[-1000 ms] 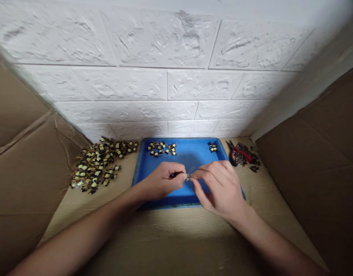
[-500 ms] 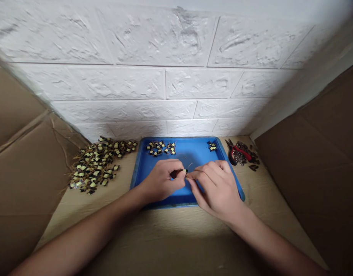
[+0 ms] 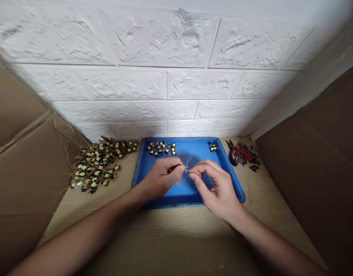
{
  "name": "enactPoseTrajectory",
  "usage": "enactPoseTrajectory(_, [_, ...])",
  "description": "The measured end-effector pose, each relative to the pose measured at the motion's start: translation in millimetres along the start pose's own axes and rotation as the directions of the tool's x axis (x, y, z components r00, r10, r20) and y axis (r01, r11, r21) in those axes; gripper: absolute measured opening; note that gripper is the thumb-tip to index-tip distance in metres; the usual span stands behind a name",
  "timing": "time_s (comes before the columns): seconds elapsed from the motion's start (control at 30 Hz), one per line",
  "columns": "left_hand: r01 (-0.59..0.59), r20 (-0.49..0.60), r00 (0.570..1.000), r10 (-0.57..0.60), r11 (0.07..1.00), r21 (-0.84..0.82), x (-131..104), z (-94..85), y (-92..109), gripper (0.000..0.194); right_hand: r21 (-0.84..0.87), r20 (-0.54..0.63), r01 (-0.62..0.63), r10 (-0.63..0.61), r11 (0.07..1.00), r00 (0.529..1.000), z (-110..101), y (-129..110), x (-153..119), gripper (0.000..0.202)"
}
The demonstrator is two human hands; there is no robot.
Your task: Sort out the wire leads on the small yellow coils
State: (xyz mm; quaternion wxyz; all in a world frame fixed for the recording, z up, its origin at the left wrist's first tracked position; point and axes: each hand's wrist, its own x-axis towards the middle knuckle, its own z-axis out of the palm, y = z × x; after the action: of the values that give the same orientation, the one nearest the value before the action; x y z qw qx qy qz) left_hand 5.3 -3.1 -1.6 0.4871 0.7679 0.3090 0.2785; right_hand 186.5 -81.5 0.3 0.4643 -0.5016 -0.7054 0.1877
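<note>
"Where was the piece being worked?"

"I had it mid-view from afar: a small, blocky, yellow-and-black part with silvery metal pins [image 3: 186,168], held above the shallow, rectangular blue tray [image 3: 193,147]. Thumb and fingers of the bare left hand [image 3: 163,176] were clamped on it, pins facing right."

"And the other hand?"

"The bare right hand [image 3: 216,186] held thumb and forefinger close together just beside those pins. I could not tell whether they gripped anything. Thin, pale wires [image 3: 189,161] rose from the part."

"What lay around them?"

"Similar yellow-and-black parts sat in a loose group [image 3: 160,145] at the tray's far left, with a smaller cluster [image 3: 212,147] at far right. A large heap of yellow-and-black parts with brown wires [image 3: 98,165] spread over the pale tabletop [image 3: 165,237], left of the tray. To its right, I saw red-and-black-handled pliers [image 3: 245,153] resting among dark, shiny pieces [image 3: 253,168]."
</note>
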Motion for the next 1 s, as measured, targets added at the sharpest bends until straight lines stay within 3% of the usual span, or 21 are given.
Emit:
enactPoseTrajectory(0.2, [0.007,0.013,1.0,-0.007,1.0,-0.028,-0.7,-0.4,2.9,0.03,0.147,0.036,-0.109,0.105,0.983,0.994,0.0,0.4,2.0,0.01])
enactPoseTrajectory(0.47, [0.013,0.032,0.999,-0.011,0.999,-0.05,-0.4,0.3,0.5,0.03,0.243,0.084,-0.171,0.155,0.955,0.984,-1.3,1.3,3.9,0.013])
enactPoseTrajectory(0.83, [0.061,0.144,0.989,-0.04,0.987,-0.148,-2.9,-1.1,-1.7,0.035,0.264,0.163,-0.259,0.222,0.929,0.961,0.0,5.4,7.8,0.018])
enactPoseTrajectory(1.0, [0.096,0.202,0.977,-0.067,0.986,-0.135,-2.2,-1.9,-0.4,0.035,0.125,0.123,-0.178,0.162,0.976,0.979,-3.7,8.0,6.7,0.014])
